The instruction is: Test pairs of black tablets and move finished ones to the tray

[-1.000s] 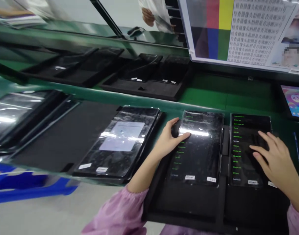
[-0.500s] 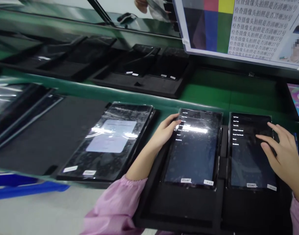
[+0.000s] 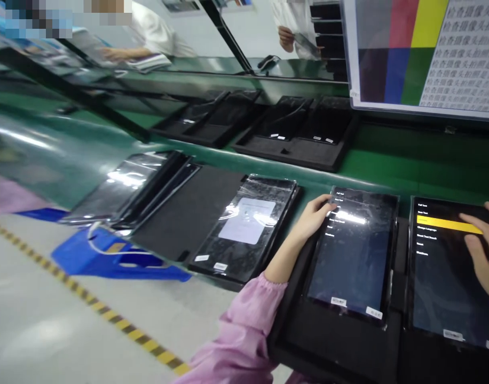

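Observation:
My left hand [image 3: 313, 217] is at the upper left edge of a black tablet [image 3: 351, 266], fingers stretched out, fingertips touching the edge and screen. That tablet shows a white text menu on a dark screen and has two small labels at the bottom. Beside it lies a second tablet [image 3: 440, 288] with the same kind of menu and one row highlighted yellow. Over this screen is my right hand [image 3: 487, 245], partly cut off by the frame, its fingers apart and a fingertip at the yellow row. Both tablets rest in a black tray [image 3: 340, 346].
To the left, another tablet [image 3: 244, 229] with a pale pop-up lies on a black tray [image 3: 188, 208], near film-wrapped tablets [image 3: 128, 176]. More trayed tablets [image 3: 284, 117] stand behind, below a colour chart [image 3: 404, 48]. A blue bin [image 3: 84, 253] sits below; co-workers [image 3: 148, 32] are across.
The view has swung left, so the tablets sit further right. A yellow highlight has appeared on the right tablet's menu under my right hand. My left hand stays at its tablet's edge.

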The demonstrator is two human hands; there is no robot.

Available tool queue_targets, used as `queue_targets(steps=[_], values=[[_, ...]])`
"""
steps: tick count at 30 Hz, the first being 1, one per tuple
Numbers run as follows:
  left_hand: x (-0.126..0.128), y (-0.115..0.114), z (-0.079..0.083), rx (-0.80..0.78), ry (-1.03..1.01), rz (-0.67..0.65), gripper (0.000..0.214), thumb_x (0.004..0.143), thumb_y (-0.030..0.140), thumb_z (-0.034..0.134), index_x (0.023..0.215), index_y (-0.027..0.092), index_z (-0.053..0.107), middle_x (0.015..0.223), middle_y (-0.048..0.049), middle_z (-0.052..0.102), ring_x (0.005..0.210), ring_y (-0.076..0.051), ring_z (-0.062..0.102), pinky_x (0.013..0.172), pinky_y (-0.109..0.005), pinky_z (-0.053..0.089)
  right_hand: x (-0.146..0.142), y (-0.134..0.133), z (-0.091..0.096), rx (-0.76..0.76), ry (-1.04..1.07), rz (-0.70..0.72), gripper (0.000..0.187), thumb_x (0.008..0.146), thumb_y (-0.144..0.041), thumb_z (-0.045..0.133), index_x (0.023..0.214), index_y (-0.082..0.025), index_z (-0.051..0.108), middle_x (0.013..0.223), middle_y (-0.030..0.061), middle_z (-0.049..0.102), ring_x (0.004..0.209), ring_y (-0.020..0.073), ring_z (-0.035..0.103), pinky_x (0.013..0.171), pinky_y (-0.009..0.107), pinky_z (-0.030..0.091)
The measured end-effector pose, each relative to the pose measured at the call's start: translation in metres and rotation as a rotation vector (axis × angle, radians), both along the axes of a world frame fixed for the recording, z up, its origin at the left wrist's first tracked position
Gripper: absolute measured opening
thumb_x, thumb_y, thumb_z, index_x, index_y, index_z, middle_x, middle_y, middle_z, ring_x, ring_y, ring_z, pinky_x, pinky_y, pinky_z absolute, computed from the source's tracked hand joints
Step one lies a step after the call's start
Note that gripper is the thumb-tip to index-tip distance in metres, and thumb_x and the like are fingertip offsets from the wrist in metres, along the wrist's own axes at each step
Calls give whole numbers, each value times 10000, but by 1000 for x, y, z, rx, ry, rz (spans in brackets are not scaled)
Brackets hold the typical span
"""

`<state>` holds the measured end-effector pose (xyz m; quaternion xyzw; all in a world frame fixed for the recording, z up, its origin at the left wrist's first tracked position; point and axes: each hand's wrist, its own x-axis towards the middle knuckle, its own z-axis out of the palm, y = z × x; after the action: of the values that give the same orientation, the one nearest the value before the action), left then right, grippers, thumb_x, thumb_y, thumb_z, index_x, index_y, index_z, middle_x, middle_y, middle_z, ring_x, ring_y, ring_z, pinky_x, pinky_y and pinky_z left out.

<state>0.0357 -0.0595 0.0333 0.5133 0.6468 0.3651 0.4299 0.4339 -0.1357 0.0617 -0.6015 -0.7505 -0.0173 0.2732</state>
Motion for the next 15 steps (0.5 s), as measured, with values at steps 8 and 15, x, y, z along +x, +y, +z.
queue_targets(steps=[8, 15], values=[[-2, 3, -2, -3, 13, -3, 499, 718, 566, 691, 1004, 160, 735, 958, -62, 772, 969, -307, 702, 938, -377, 525, 15, 3, -11, -80, 382, -273, 618, 1088, -645, 373, 1446, -207, 622, 1543, 193, 525, 1501, 393, 425, 1252, 651, 308], [-6, 6, 1, 31, 20, -30, 481, 798, 583, 543, 983, 180, 731, 1067, -65, 792, 1158, -328, 675, 1082, -375, 479, 27, -4, -23, -286, 813, -421, 590, 1087, -620, 412, 1504, -243, 594, 1433, 122, 652, 1350, 315, 605, 1191, 529, 452]])
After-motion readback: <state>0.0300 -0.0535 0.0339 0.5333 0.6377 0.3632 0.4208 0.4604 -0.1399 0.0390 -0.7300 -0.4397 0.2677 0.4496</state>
